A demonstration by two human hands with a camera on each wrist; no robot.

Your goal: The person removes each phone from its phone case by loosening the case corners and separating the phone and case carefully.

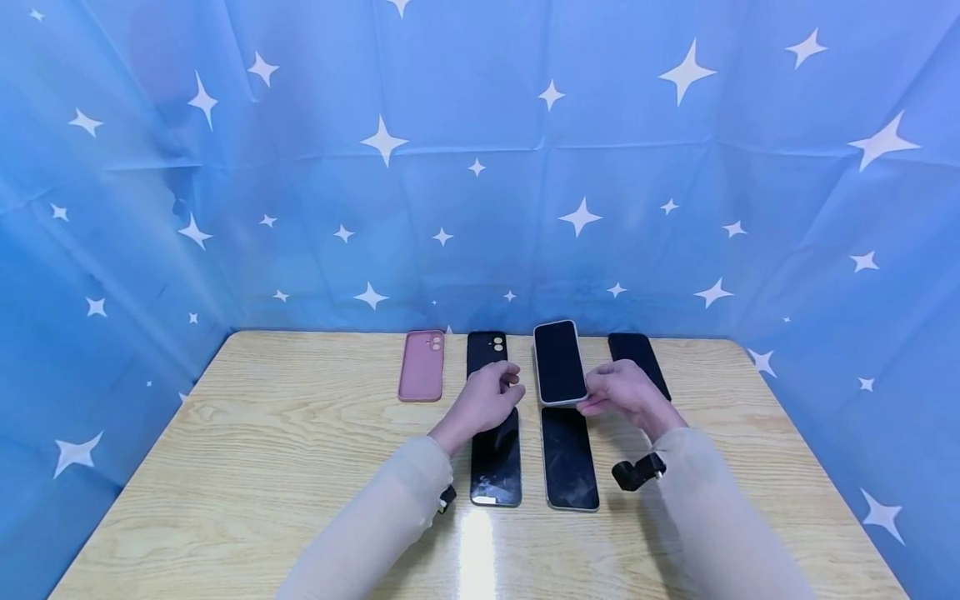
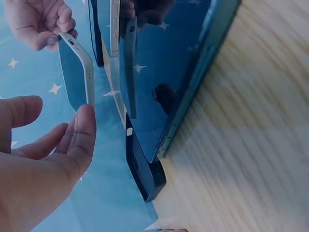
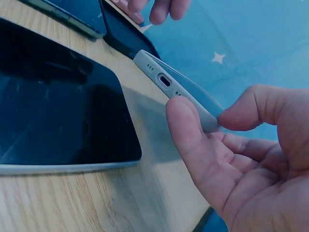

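Observation:
A phone in a pale case (image 1: pixel 560 362) is raised off the table near the back edge. My right hand (image 1: pixel 621 392) pinches its lower right corner between thumb and fingers; in the right wrist view the case's charging-port cutout (image 3: pixel 164 80) faces the camera. My left hand (image 1: pixel 486 398) hovers with loosely bent fingers, holding nothing, in front of a black phone case (image 1: pixel 480 350) with camera holes. Below that hand lies a dark phone (image 1: pixel 495 467), screen up. Another phone (image 1: pixel 570 458) with a pale edge lies screen up in front of the raised one.
A pink phone case (image 1: pixel 422 367) lies at the back, left of the black one. Partly behind my right hand is a dark phone or case (image 1: pixel 637 357); which one I cannot tell. A blue starred curtain (image 1: pixel 480 208) hangs along the back of the wooden table (image 1: pixel 300 467).

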